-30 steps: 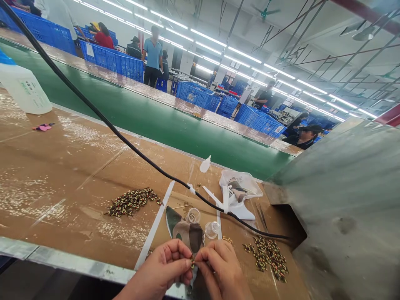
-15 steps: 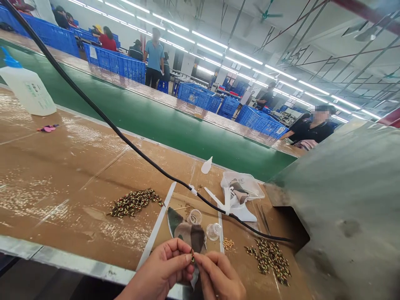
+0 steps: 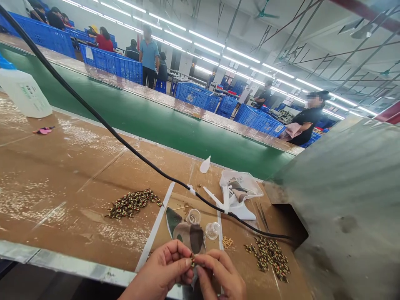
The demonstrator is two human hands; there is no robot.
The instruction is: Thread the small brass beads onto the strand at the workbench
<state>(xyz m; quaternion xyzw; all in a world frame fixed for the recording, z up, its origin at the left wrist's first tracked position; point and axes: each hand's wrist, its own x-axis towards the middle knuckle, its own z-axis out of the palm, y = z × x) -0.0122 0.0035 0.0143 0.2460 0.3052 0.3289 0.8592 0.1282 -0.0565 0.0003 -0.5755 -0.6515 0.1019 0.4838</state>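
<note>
My left hand (image 3: 170, 266) pinches a small dark piece with yellow and red markings (image 3: 192, 261) between thumb and forefinger. It resembles the pieces in the piles on the table. Close against it from the right is my right hand (image 3: 223, 273), its fingers curled together and the forefinger tip at the piece; whatever is between these fingertips is too small to make out. Under and beyond both hands lies a camouflage cloth (image 3: 189, 233). Two small clear cups (image 3: 193, 216) (image 3: 213, 230) stand by the cloth, and a thin stick (image 3: 180, 207) lies behind it.
Similar pieces form a left pile (image 3: 135, 203) and a right pile (image 3: 271, 256). Tan beads (image 3: 227, 242) lie near the right cup. A black cable (image 3: 125, 143) crosses above the table. Tweezers (image 3: 262, 216), a plastic tub (image 3: 253, 183) and a metal housing (image 3: 350, 200) are on the right.
The view has shifted slightly. My right thumb has moved up a little towards the fingertips; the left hand keeps its pinch. A person at the far right has straightened up, holding pink material.
</note>
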